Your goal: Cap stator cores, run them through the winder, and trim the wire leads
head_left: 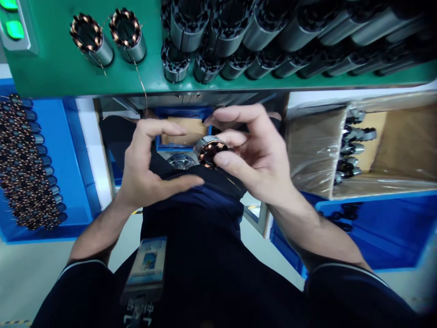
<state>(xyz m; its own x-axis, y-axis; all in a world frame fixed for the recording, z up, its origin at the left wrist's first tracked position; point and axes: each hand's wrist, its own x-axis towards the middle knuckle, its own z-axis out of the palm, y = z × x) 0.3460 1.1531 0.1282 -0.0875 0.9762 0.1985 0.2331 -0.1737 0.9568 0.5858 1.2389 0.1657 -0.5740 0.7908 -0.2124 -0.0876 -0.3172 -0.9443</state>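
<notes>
Between my two hands, above my lap, is a motor stator [210, 149] with copper windings round its open end. My right hand [254, 150] grips it, thumb on the near rim and fingers behind. A thin copper wire trails from it down to the right. My left hand [146, 159] is open to the left of the stator, thumb and fingers spread wide and apart from it. Two wound stators, a left one [91, 40] and a right one [128, 35], stand on the green bench top [51, 73] with loose wire ends.
Rows of stators without visible copper [235, 32] fill the bench's right side. A blue tray [78, 182] of wound stators lies left. To the right are a plastic-lined box [314, 150] with metal parts and a blue bin [385, 232]. A small blue box [184, 111] sits below the bench edge.
</notes>
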